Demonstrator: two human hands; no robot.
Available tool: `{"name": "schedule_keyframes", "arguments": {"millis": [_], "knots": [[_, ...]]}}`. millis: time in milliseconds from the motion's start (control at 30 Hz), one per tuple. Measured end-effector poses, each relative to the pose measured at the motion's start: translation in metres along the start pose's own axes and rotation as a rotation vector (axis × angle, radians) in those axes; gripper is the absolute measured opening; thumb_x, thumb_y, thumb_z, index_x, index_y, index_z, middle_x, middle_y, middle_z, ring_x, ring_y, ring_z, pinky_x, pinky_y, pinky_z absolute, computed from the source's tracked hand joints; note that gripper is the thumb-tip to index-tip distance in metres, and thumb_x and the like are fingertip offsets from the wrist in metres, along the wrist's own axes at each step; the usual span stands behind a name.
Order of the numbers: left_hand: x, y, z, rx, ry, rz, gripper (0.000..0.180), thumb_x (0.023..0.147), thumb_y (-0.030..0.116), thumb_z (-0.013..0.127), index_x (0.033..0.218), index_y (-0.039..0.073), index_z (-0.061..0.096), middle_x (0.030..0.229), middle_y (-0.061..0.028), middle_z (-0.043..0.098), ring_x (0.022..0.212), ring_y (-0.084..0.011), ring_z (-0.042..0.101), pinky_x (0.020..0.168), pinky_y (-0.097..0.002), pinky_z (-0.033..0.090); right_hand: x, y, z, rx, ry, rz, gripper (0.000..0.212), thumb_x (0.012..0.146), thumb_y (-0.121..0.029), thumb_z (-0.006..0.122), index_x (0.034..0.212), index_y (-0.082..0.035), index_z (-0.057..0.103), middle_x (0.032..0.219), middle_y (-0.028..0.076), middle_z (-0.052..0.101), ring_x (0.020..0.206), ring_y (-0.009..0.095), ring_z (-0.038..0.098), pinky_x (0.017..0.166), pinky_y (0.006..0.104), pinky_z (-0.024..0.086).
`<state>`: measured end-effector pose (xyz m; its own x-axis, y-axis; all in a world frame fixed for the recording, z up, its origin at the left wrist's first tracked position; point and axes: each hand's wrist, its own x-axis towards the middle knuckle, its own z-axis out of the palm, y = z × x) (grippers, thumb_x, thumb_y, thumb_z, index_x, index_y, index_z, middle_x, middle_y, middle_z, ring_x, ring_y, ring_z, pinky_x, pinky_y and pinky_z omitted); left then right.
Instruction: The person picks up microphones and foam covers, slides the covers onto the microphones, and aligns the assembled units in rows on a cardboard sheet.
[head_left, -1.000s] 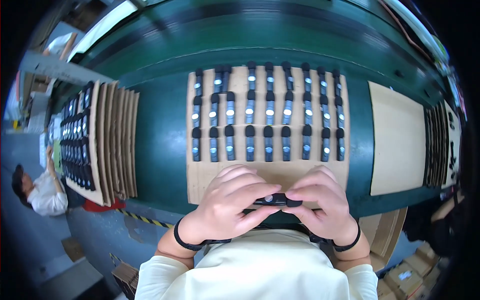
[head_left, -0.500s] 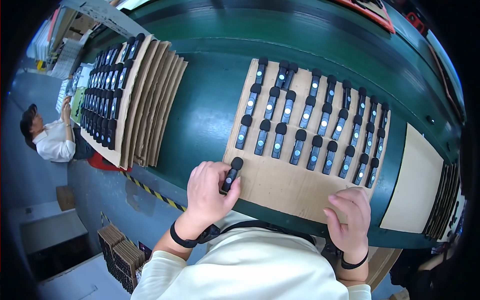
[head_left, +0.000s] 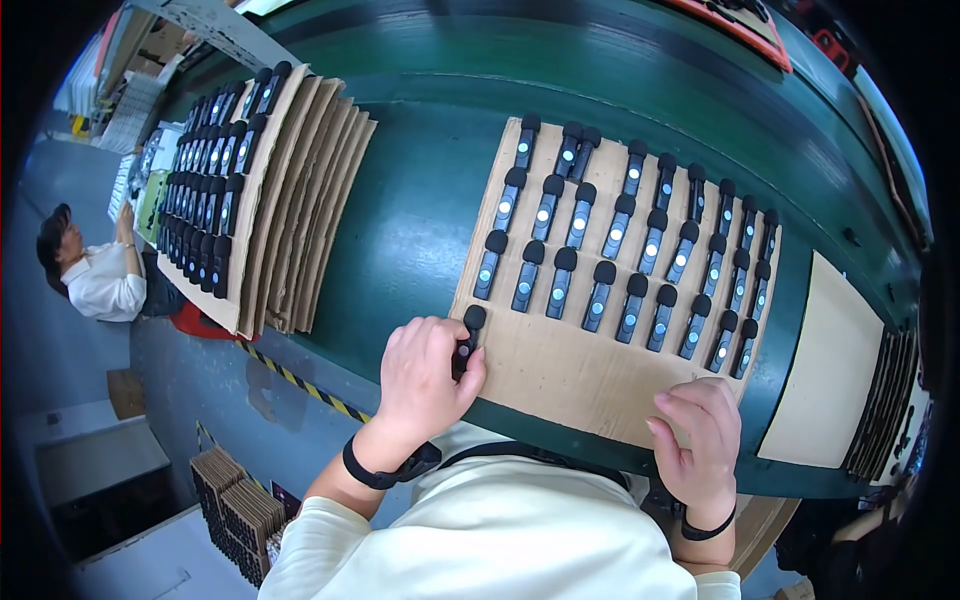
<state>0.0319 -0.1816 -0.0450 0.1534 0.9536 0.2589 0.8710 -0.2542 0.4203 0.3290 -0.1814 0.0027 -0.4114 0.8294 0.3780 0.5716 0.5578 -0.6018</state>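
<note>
My left hand [head_left: 422, 375] is closed on a small black microphone [head_left: 474, 319] with a foam cap, at the near left corner of a cardboard sheet [head_left: 565, 375]. Its foam end points away from me; fingers cover part of its body. Beyond it on the sheet lie three rows of similar microphones [head_left: 600, 297], most with a light round spot on the body. By the sheet's near right part is my right hand [head_left: 703, 430], fingers curved and apart, holding nothing. Whether that hand touches the cardboard I cannot tell.
A tilted stack of cardboard sheets [head_left: 300, 200] with microphones on its face stands at left on the green table [head_left: 400, 220]. At right lies another cardboard sheet [head_left: 825, 370] beside a stack of dark-edged sheets [head_left: 880, 400]. A person [head_left: 100, 280] sits at far left.
My left fingers have shifted slightly on the microphone, which now stands a little farther from me and more upright in view. The right hand has hardly moved.
</note>
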Motion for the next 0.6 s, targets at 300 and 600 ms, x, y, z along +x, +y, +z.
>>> {"name": "schedule_keyframes", "arguments": {"millis": [300,600], "knots": [[0.007,-0.001,0.002,-0.012,0.035,0.019,0.031,0.074,0.011,0.074,0.095,0.006,0.052,0.078,-0.0096,0.055,0.072,-0.0292,0.055,0.066,-0.0397,0.041,-0.002,0.001,-0.007,-0.035,-0.027,0.029,0.033,0.071,0.002,0.074,0.1,-0.005,0.061,0.092,0.012,0.062,0.081,0.03,0.058,0.071,0.0385,0.047],[0.004,-0.004,-0.002,-0.066,0.028,-0.061,0.039,0.071,0.009,0.078,0.096,0.004,0.048,0.082,-0.012,0.051,0.072,-0.029,0.05,0.066,-0.0394,0.041,0.004,0.049,-0.072,-0.243,0.074,0.139,0.028,0.075,0.001,0.071,0.102,-0.002,0.064,0.094,0.012,0.063,0.084,0.028,0.06,0.075,0.0352,0.049]]}}
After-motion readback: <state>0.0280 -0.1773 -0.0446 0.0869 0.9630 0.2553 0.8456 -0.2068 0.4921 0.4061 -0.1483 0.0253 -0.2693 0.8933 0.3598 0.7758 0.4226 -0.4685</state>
